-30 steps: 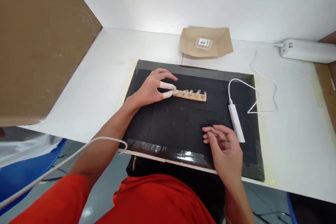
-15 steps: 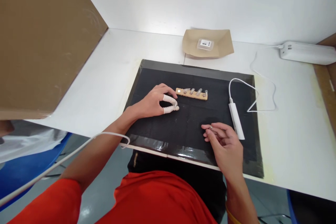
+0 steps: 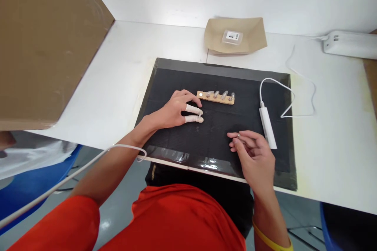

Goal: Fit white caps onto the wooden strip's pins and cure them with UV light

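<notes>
My left hand [image 3: 178, 110] is over the black mat [image 3: 173, 141], with white finger covers [image 3: 193, 119] on two fingers. Those two fingertips pinch a small clear, shiny piece [image 3: 200, 115], too small to identify. Just beyond that hand lies a narrow wooden strip [image 3: 222, 101] with a white dot at its left end. Several short clear tubes [image 3: 224, 95] with metal bits stand or lean along it. My right hand [image 3: 257, 160] is palm up over the mat's right side. Between its thumb and index finger is a tiny metal piece [image 3: 238, 136].
A white stick-shaped device [image 3: 267, 127] with a cable lies right of my right hand. Behind the mat, a cardboard tray [image 3: 253, 33] holds a labelled clear box [image 3: 232, 37]. A power strip [image 3: 350, 44] is at right; a brown panel [image 3: 53, 47] rises at left.
The view has shifted slightly, so the table appears higher. The left fingertips have turned a little around their piece. My right hand keeps its pinch in nearly the same place.
</notes>
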The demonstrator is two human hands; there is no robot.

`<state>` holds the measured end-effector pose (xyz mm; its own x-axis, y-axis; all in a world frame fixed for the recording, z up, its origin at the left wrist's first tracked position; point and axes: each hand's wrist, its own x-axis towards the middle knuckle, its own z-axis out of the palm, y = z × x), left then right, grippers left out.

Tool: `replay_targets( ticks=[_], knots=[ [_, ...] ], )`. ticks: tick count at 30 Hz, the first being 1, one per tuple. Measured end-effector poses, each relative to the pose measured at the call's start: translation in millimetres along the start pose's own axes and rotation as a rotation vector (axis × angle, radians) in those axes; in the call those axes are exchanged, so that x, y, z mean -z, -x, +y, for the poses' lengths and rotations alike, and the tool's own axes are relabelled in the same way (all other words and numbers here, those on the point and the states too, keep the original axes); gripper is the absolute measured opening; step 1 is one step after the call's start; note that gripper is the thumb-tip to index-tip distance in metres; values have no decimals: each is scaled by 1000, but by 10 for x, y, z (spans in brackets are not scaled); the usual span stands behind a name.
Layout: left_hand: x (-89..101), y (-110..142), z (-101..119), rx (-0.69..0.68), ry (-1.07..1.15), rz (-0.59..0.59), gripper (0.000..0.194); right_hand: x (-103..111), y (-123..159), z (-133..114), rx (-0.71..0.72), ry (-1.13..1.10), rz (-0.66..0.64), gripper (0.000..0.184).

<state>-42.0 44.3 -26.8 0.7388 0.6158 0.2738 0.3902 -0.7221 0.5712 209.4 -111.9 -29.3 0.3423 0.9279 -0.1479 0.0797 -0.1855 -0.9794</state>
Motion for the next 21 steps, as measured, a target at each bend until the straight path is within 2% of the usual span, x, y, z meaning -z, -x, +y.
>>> replay_targets(
  ticks=[9, 15, 21],
  knots=[
    [-7, -22, 36, 80, 5, -13, 11, -15, -19, -47, -19, -38, 17, 23],
    [-30, -63, 66, -4, 51, 97, 7, -10, -37, -154, -61, -84, -17, 22],
    [-100, -272, 193, -122, 161, 92, 7, 106, -172, -249, 45, 87, 6, 11]
  ],
)
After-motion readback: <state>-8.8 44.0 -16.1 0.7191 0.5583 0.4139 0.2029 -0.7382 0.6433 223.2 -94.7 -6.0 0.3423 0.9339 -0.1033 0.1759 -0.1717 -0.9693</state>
